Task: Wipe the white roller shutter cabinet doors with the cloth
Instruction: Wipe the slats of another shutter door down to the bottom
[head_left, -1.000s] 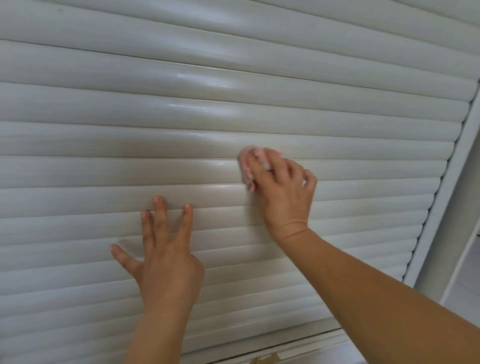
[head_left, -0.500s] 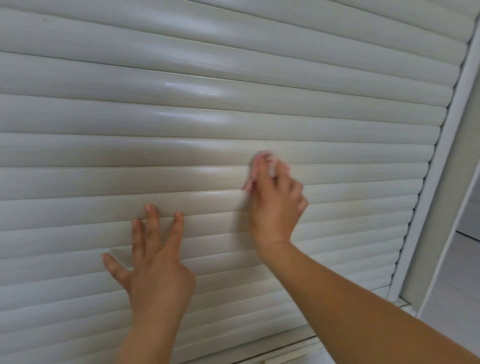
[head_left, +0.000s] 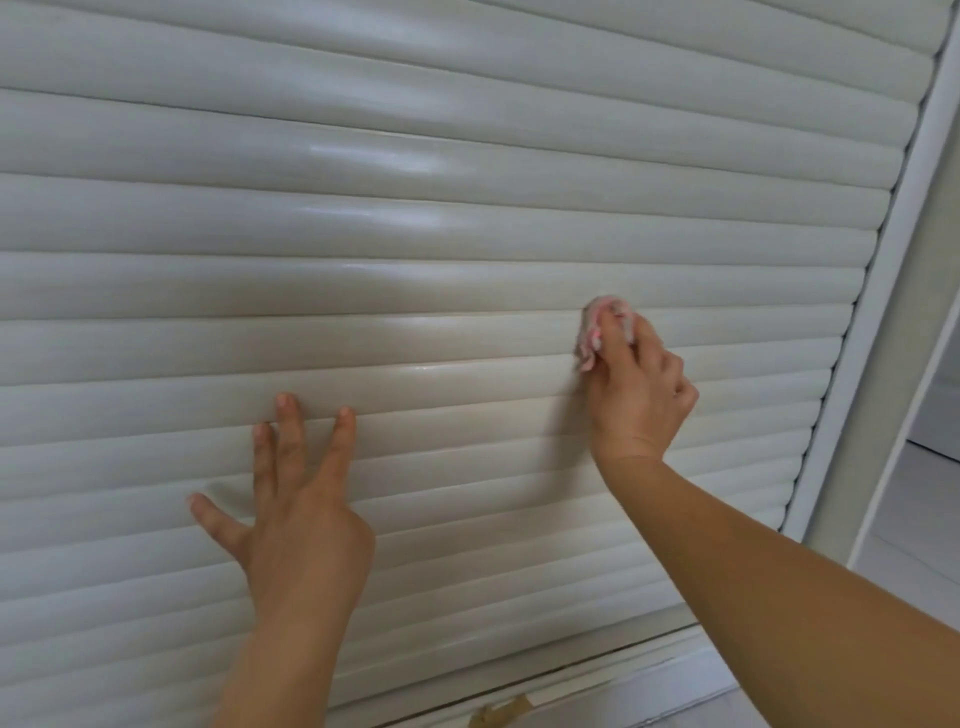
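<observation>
A white roller shutter door (head_left: 415, 249) of rounded horizontal slats fills nearly the whole view. My right hand (head_left: 636, 389) grips a small bunched pink cloth (head_left: 597, 325) and presses it onto a slat right of the middle. Only the cloth's top and left edge show past my fingers. My left hand (head_left: 296, 514) lies flat on the slats lower down and to the left, fingers straight and spread, holding nothing.
The shutter's white side frame (head_left: 872, 322) runs slanted down the right edge. Below the lowest slat lies the bottom rail (head_left: 597, 680), with a scrap of brown tape (head_left: 501, 712) on it. A pale floor or surface (head_left: 919, 519) shows at the far right.
My right hand has slid the cloth to the right along the slat, closer to the side frame. My left hand has stayed flat on the same slats.
</observation>
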